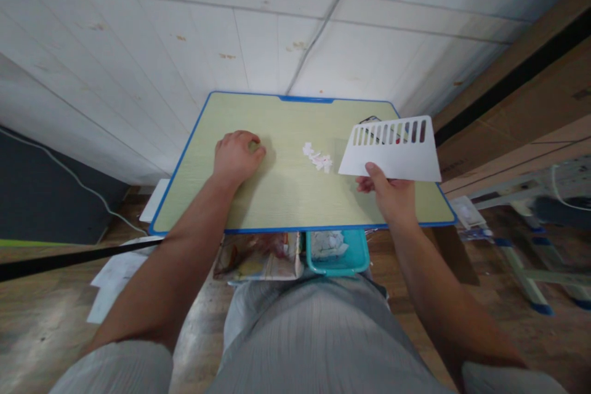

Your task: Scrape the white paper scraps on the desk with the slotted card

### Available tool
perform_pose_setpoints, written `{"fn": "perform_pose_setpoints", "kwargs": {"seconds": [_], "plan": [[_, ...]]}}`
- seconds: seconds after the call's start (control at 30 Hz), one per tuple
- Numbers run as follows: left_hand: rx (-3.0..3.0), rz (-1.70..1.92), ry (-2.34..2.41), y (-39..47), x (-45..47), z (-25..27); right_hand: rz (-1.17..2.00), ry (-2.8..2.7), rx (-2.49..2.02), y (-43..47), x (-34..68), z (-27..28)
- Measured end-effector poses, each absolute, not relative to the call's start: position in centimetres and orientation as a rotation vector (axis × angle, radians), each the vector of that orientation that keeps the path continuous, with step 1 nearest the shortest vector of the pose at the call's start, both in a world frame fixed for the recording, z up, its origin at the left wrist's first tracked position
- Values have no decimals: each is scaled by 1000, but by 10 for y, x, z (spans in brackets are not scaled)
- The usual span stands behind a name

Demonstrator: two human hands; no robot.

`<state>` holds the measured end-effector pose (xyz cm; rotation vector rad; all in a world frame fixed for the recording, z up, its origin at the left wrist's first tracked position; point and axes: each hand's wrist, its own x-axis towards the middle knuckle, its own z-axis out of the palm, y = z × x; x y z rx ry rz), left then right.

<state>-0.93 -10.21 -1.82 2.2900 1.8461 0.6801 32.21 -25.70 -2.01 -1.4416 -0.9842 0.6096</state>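
In my right hand [392, 194] is a stiff-looking white sheet [392, 159] with a row of long slots cut along its far edge. My thumb lies on its face and my fingers are underneath, raising it over the right side of the table [277, 203]. My left hand [237, 157] rests on the left part of the tabletop, loosely curled, with a gap between thumb and forefinger and nothing seen in it. Small white paper scraps [318, 159] lie in a loose cluster between my hands. Behind the slots, a dark-outlined item [369, 119] is mostly hidden.
The pale tabletop has a blue rim. Below its near edge are a turquoise basket [339, 268] holding white material and a box [272, 268] with mixed contents. A white panelled wall [184, 43] stands behind, cardboard boxes [508, 111] at right.
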Motion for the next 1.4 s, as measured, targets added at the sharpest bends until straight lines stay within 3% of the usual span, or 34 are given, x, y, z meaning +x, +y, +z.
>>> {"fn": "perform_pose_setpoints", "kwargs": {"seconds": [0.43,1.17,1.4], "plan": [[2282,685,1815,-109,-9,-18,788,-1156,-1459,-256,311,-20],[2277,662,1815,-114,-7,-15,625,-1071,-1503,-271,313,-22],[2270,682,1829,-112,-6,-19,745,-1216,-1520,-307,332,-13]]}}
